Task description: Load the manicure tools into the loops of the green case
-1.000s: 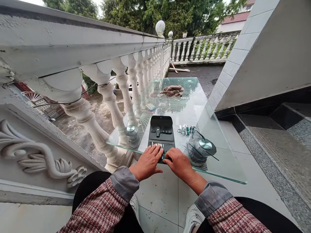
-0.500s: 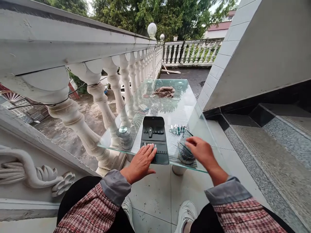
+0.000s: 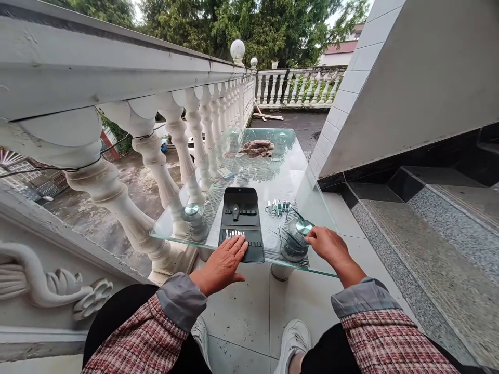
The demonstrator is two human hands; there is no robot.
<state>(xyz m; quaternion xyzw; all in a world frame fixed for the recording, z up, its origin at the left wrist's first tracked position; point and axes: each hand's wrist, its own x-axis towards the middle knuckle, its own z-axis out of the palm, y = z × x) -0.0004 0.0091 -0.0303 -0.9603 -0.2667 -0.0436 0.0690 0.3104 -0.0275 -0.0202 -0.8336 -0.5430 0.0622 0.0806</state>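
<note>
An open black case point(image 3: 240, 218) lies on the glass table, with several small silver tools point(image 3: 234, 233) in its lower half. My left hand point(image 3: 226, 259) rests flat on that lower half, fingers spread, holding nothing. To the right, my right hand point(image 3: 326, 244) is at the round metal disc point(image 3: 304, 226) near the table's front edge, its thumb and fingers pressed together; whatever they may hold is too small to make out. Thin dark tools point(image 3: 286, 239) lie left of the disc. Behind them is a row of clippers and small scissors point(image 3: 278, 208).
A crumpled brown cloth point(image 3: 257, 148) lies at the far end of the glass table point(image 3: 268, 182). A small card point(image 3: 225, 173) is nearer. White balusters point(image 3: 150, 166) run along the left, stone steps point(image 3: 436, 223) on the right.
My right hand has moved down and slightly outward, uncovering the metal disc. My left hand stays on the case, with more of the silver tools showing. The whole view has shifted a little.
</note>
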